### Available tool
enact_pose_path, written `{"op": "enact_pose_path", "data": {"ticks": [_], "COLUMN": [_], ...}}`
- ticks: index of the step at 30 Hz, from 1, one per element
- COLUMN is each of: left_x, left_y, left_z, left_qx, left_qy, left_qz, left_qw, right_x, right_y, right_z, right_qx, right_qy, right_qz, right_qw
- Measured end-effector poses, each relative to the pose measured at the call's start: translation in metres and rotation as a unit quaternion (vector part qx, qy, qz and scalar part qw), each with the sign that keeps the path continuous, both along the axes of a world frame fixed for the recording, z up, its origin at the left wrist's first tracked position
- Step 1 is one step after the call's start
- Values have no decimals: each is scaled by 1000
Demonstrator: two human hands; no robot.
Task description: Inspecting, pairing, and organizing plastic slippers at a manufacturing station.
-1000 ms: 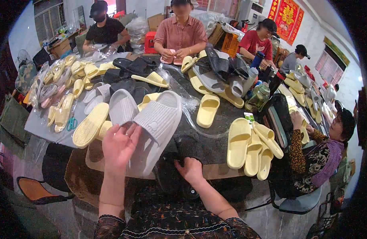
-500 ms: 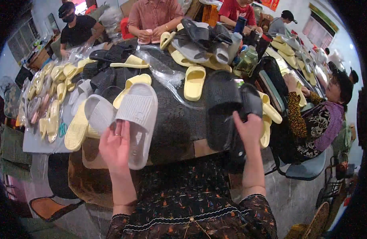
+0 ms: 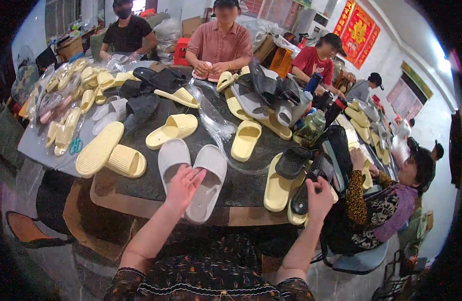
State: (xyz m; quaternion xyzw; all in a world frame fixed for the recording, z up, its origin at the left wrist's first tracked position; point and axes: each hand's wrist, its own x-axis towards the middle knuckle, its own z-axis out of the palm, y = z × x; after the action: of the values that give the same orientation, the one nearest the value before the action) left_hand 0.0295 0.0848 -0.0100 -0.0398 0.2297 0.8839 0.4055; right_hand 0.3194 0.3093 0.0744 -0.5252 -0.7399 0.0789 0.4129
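My left hand (image 3: 183, 186) rests on a pair of pale grey slide slippers (image 3: 193, 173) lying side by side at the near edge of the dark table (image 3: 140, 198). The fingers lie across the gap between the two. My right hand (image 3: 318, 196) is off to the right, gripping a black slipper (image 3: 307, 189) that lies on top of yellow slippers (image 3: 278, 188). A second black slipper (image 3: 296, 161) sits just beyond it.
Many yellow slippers (image 3: 108, 153) and black ones (image 3: 145, 108) cover the table, some in clear plastic bags (image 3: 213, 118). Bottles (image 3: 311, 128) stand right of centre. Several people sit around the table; one in a patterned top (image 3: 381, 210) is close on my right.
My left hand has laid the grey pair down flat on the table edge. My right hand has carried the black slippers to the right and set them onto the yellow ones.
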Motion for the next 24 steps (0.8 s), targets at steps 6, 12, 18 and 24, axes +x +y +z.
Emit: {"op": "enact_pose_path", "data": {"ticks": [6, 12, 18, 24], "left_x": [-26, -23, -52, -45], "left_y": [-10, -40, -28, -35], "left_z": [-8, 55, -16, -12], "left_qx": [-63, -537, -550, -422], "left_qy": [124, 583, 749, 792], "left_qz": [-176, -160, 43, 5], "left_qw": [975, 588, 367, 441], "right_x": [-65, -123, -155, -127], "right_y": [-66, -89, -91, -61], "right_z": [-23, -69, -108, -116], "right_qx": [-87, -235, -225, -163], "right_qy": [48, -34, -115, -28], "right_qz": [291, 345, 339, 339], "right_qw": [952, 908, 906, 926]}}
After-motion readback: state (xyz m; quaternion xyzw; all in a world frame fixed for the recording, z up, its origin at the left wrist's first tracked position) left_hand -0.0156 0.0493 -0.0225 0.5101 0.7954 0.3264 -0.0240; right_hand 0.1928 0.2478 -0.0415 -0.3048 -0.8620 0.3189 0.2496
